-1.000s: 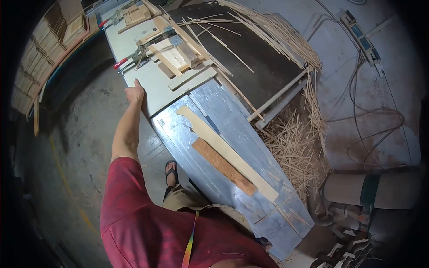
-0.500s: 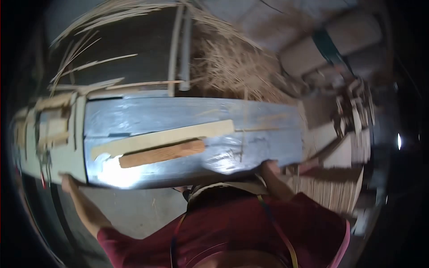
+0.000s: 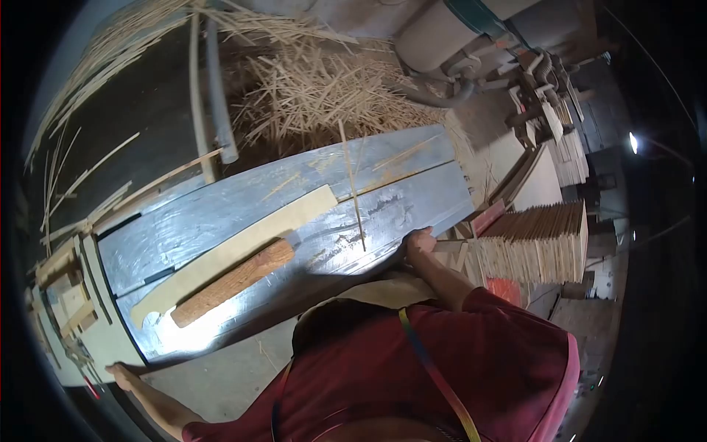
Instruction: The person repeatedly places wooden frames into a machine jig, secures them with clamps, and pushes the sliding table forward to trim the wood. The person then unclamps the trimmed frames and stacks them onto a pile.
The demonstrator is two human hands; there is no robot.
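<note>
My left hand (image 3: pixel 122 376) grips the near corner of a pale board (image 3: pixel 110 335) that carries a wooden frame at the table's left end. My right hand (image 3: pixel 420 243) is closed over the near edge of a metal-topped table (image 3: pixel 412 210), towards its right end. Between my hands, a long pale wooden guide strip (image 3: pixel 243 247) with a hooked left end lies slantwise on the metal. A shorter reddish-brown wood block (image 3: pixel 236 283) lies along its near side. Thin wood slivers, one a long stick (image 3: pixel 352 184), rest on the table top.
Behind the table lies a heap of wood offcuts (image 3: pixel 317 92), beside two upright-looking bars (image 3: pixel 210 96). A large pale cylinder with a green band (image 3: pixel 442 33) stands at the back right. Stacked thin boards (image 3: pixel 534 239) are to the right, past my right hand.
My view has turned, so the table now slants up to the right and the stacked boards show more fully. Both hands stay at the same edges; the wood pieces keep their places on the table.
</note>
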